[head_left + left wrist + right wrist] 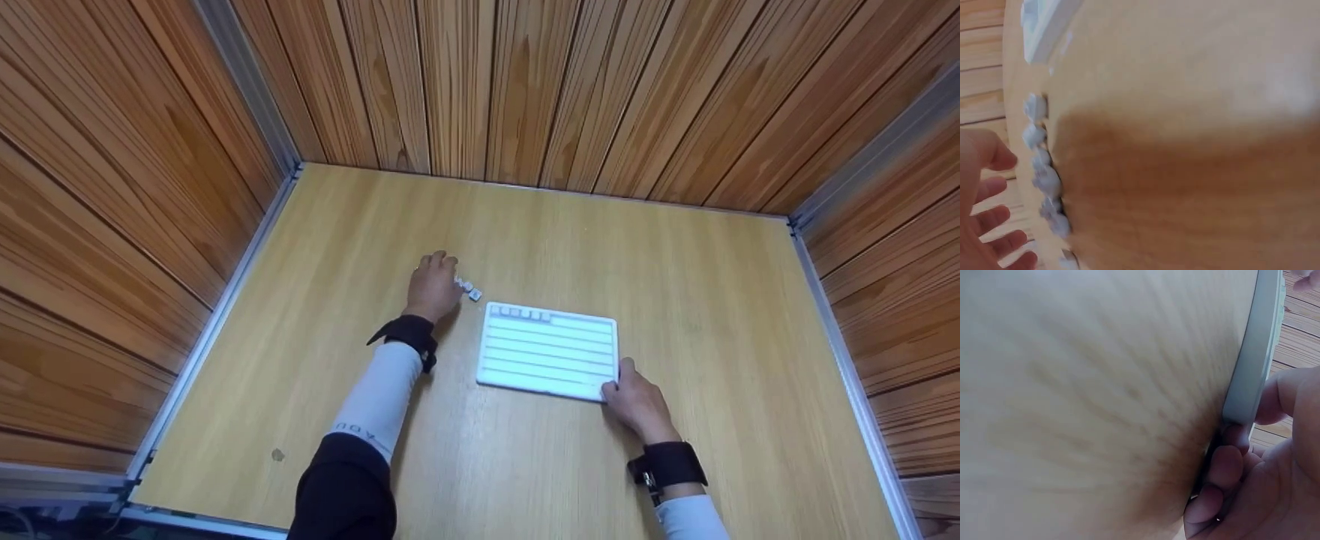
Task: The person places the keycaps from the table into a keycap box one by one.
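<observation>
A white rectangular board (551, 361) with several raised horizontal ridges lies on the table. Several small white blocks (520, 313) sit along the left part of its top row. My right hand (641, 405) grips the lower right corner of the board, thumb on top and fingers curled at the edge, as the right wrist view shows. Beyond the board's upper left corner, more small white cubes (475, 295) form a loose line on the table. My left hand (433, 289) is beside these loose cubes (1046, 180), its fingers loosely spread and holding nothing; in the head view it hides part of the line.
The light wooden table (337, 225) is enclosed by wood-plank walls (517, 90) at the back and both sides. Metal rails (225, 300) run along its edges. A small dark spot (278, 454) marks the tabletop at the front left.
</observation>
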The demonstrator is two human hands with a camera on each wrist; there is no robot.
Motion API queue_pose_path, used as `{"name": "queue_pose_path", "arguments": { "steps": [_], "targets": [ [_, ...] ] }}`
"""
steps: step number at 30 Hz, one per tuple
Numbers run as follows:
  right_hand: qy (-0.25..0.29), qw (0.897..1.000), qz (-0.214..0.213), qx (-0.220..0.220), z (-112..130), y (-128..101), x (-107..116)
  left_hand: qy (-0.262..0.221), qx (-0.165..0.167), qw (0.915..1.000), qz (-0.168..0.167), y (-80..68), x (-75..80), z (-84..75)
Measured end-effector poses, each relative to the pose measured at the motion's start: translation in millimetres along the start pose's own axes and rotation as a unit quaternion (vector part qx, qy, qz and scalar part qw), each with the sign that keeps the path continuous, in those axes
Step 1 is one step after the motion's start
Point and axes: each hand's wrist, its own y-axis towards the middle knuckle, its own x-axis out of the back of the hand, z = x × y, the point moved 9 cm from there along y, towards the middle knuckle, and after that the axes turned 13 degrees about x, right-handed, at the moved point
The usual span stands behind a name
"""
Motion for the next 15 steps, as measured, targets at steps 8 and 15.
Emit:
{"name": "queue_pose_path", "arguments": {
  "steps": [8, 15],
  "targets": [
    [-0.004, 1.000, -0.005, 0.011, 1, 1, 1, 0.031, 0.053, 0.9979, 0.019, 1.5, -3.0, 25.3],
    [-0.003, 1.000, -0.003, 0.003, 0, 1, -1, 0.024, 0.065, 0.9968, 0.040, 2.6, -4.5, 35.1]
  ]
}}
